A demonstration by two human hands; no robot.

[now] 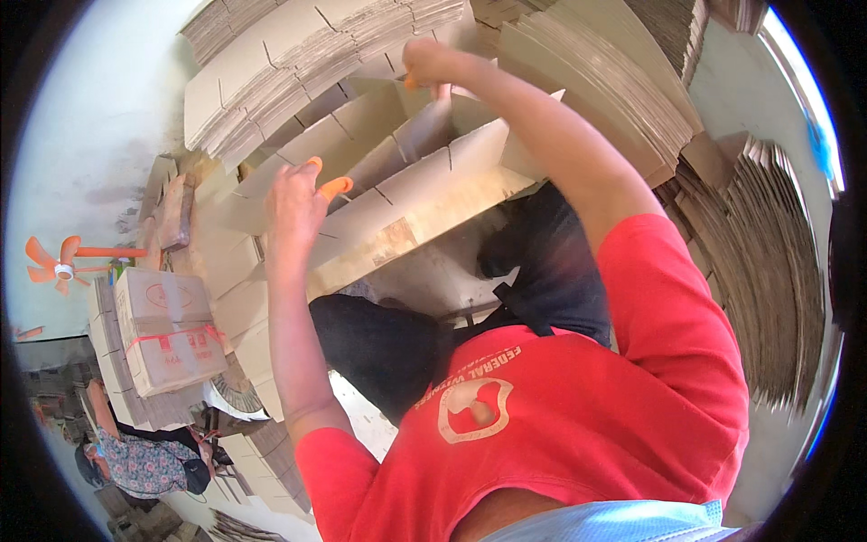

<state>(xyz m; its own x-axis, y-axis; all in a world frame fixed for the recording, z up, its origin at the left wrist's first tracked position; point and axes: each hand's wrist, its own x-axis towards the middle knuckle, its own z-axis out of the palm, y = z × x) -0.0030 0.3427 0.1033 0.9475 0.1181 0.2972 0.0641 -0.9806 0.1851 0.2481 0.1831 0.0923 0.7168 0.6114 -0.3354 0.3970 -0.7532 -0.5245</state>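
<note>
Slotted cardboard strips stand on edge on a pale wooden bench in front of me, crossing one another like a box divider. My left hand is above the near left end of these strips. Orange covers sit on its thumb and forefinger, which are apart with nothing visible between them. Farther right, my right hand is closed at the far end of a standing strip, its fingers slightly smeared by motion. An orange cover shows on one of its digits too. The bench's wooden front faces my knees.
Slotted cardboard stacks rise behind the bench, with larger sheets at right. More sheets lean beside the wall. At left are a taped carton and an orange fan. Another person works at lower left.
</note>
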